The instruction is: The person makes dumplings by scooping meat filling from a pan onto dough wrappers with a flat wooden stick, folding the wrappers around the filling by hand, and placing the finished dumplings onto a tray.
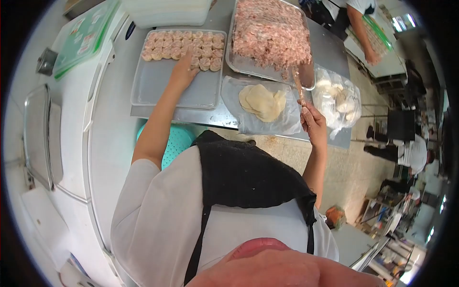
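Observation:
My left hand (pixel 185 71) is over the tray (pixel 158 88) of filled dumplings (pixel 165 45), its fingers at the front row. Whether the fingers hold a dumpling is hidden. The dumplings fill the tray's far part in rows. My right hand (pixel 311 119) grips a thin stick (pixel 299 86) smeared with meat, its tip at the near edge of the minced filling (pixel 270 36). The filling is heaped in a metal tray (pixel 239 67). Between my hands, round dough wrappers (pixel 263 103) lie overlapping on a plastic sheet (pixel 234 98).
A plastic bag of pale dough pieces (pixel 340 100) lies right of my right hand. A stack of whitish trays (pixel 167 12) stands at the back. Below the table's left part is a turquoise basket (pixel 177 143). Other people work at the right, one arm (pixel 363 38) over another table.

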The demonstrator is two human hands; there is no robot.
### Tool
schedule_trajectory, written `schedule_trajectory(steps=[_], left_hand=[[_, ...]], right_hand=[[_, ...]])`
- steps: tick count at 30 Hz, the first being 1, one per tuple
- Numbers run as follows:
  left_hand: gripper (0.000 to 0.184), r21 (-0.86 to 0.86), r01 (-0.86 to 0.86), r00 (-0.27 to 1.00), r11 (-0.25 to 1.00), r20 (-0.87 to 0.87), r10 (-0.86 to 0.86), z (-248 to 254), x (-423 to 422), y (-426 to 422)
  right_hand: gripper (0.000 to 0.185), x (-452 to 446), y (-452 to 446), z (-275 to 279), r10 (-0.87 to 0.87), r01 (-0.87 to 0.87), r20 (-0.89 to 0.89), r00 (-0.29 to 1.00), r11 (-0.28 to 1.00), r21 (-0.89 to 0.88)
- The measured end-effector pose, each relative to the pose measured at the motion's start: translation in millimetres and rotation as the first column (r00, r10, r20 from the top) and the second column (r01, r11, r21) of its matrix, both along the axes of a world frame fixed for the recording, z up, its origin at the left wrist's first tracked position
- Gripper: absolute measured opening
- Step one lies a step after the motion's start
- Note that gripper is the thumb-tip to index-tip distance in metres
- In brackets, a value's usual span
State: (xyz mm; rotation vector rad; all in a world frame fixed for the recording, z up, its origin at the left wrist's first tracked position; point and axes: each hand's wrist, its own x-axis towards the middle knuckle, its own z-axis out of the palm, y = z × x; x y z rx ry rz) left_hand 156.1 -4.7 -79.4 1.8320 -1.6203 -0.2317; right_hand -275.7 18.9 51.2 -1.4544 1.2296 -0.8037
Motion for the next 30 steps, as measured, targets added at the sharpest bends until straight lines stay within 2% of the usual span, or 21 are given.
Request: schedule_trajectory(steps=[3,5,6,8,9,11,12,14,16,17,21,23,24,27,29,30], left_hand=[[0.083,-0.040,0.157,0.987,0.987,-0.040,-0.158,11,9,15],[0.077,0.066,0.152,0.976,0.986,-0.165,-0.140,24,14,31],[0.077,0.080,0.172,0.974,0.982,-0.160,-0.158,31,16,40],[0.062,0.049,0.046,0.997,0.998,0.061,-0.049,41,25,63],[0.062,0.064,0.054,0.996,0.997,0.070,-0.058,43,31,73],[0.039,0.051,0.027,0.999,0.998,0.025,-0.028,46,43,87],[0.039,0.051,0.031,0.999,0.998,0.027,-0.033,45,49,94],[0.024,-0.022,-0.011,0.997,1.000,0.082,0.013,37,59,108],[0.021,-0.028,-0.030,0.995,0.999,0.093,0.033,25,66,119],[0.018,-0.031,-0.054,0.993,0.998,0.100,0.057,19,69,121],[0.015,-0.034,-0.007,0.995,0.999,0.095,0.010,23,57,120],[0.018,0.068,-0.064,0.995,0.996,-0.073,0.068,23,54,118],[0.018,0.062,-0.045,0.996,0.997,-0.069,0.049,24,52,116],[0.024,-0.033,-0.090,0.996,0.995,-0.002,0.090,21,52,110],[0.029,-0.136,-0.067,0.979,0.988,0.183,0.092,7,59,107],[0.029,-0.141,-0.065,0.979,0.988,0.182,0.091,8,59,108]], right_hand=[[0.031,1,14,-4,-0.037,0.037,0.019,0.999,0.998,0.043],[0.032,5,19,-7,-0.049,0.046,0.038,0.998,0.996,0.074],[0.034,9,19,-10,-0.053,0.052,0.020,0.998,0.997,0.054],[0.036,22,21,-8,-0.051,0.051,-0.006,0.999,0.997,0.054],[0.036,28,21,-9,-0.059,0.059,0.002,0.998,0.996,0.069],[0.038,35,17,-8,-0.058,0.057,0.036,0.998,0.998,0.011],[0.040,38,15,-7,-0.048,0.047,0.021,0.999,0.998,0.028],[0.039,47,13,-2,-0.055,0.053,0.038,0.998,0.998,0.043],[0.039,53,12,-2,-0.072,0.069,0.061,0.996,0.996,0.051],[0.039,55,10,-2,-0.029,0.024,0.090,0.996,0.998,0.056],[0.039,67,22,11,0.010,-0.018,0.104,0.995,0.997,0.069],[0.041,64,28,8,0.014,-0.020,0.107,0.994,0.998,0.056],[0.042,62,29,3,-0.001,-0.004,0.090,0.996,0.998,0.056],[0.042,54,39,-2,-0.039,0.038,0.029,0.999,0.999,0.038],[0.042,49,45,-4,-0.052,0.052,-0.021,0.998,0.998,0.017],[0.041,48,47,-5,-0.070,0.070,-0.029,0.997,0.998,-0.001]])
